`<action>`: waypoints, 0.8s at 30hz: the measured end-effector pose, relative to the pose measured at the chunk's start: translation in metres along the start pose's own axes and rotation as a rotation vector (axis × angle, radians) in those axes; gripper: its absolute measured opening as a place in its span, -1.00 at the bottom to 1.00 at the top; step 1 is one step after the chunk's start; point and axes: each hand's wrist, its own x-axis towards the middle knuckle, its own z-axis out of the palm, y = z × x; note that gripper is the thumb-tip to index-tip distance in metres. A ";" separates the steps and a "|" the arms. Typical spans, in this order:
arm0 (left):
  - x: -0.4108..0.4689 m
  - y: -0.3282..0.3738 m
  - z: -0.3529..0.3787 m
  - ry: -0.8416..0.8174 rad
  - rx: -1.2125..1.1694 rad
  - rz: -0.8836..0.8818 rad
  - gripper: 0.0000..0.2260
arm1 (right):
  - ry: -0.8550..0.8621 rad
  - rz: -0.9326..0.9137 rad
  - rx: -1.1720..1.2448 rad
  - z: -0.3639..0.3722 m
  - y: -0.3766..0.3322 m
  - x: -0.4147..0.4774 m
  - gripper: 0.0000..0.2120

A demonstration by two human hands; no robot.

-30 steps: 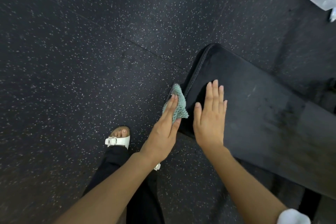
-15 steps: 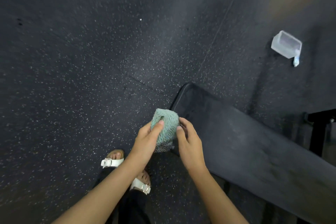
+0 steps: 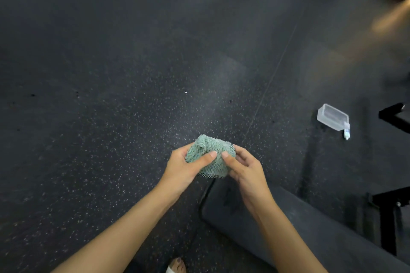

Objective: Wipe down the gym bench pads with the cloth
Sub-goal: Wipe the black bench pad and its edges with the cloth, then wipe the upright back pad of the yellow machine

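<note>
Both hands bunch a green cloth above the end of a gym bench.

Left hand (image 3: 180, 167) and right hand (image 3: 245, 169) each close their grip on the cloth (image 3: 209, 156), thumbs pressed on its near face; the cloth is lifted clear of the dark bench pad (image 3: 299, 228), just past its rounded end. On the speckled floor (image 3: 111, 95) to the right lies a clear plastic bottle (image 3: 332, 118), well apart.

The cloth (image 3: 209, 157) is pale teal, ribbed, edged in black mesh — the floor (image 3: 111, 95) charcoal flecked white, the bench pad (image 3: 310, 228) plain dark grey.
</note>
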 end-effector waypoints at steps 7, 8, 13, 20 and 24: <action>0.003 0.099 -0.044 0.048 0.070 0.157 -0.93 | -0.183 -0.087 -0.034 0.060 -0.097 0.001 -0.56; 0.002 0.115 -0.052 0.053 0.073 0.178 -0.92 | -0.196 -0.111 -0.043 0.072 -0.112 0.001 -0.56; -0.003 0.193 -0.097 0.066 0.136 0.307 -0.88 | -0.241 -0.233 -0.067 0.132 -0.183 -0.001 -0.64; -0.026 0.298 -0.176 0.187 0.277 0.505 -0.89 | -0.360 -0.377 -0.085 0.228 -0.274 -0.007 -0.90; -0.051 0.355 -0.225 0.244 0.284 0.546 -0.85 | -0.479 -0.474 -0.126 0.293 -0.324 -0.013 -0.84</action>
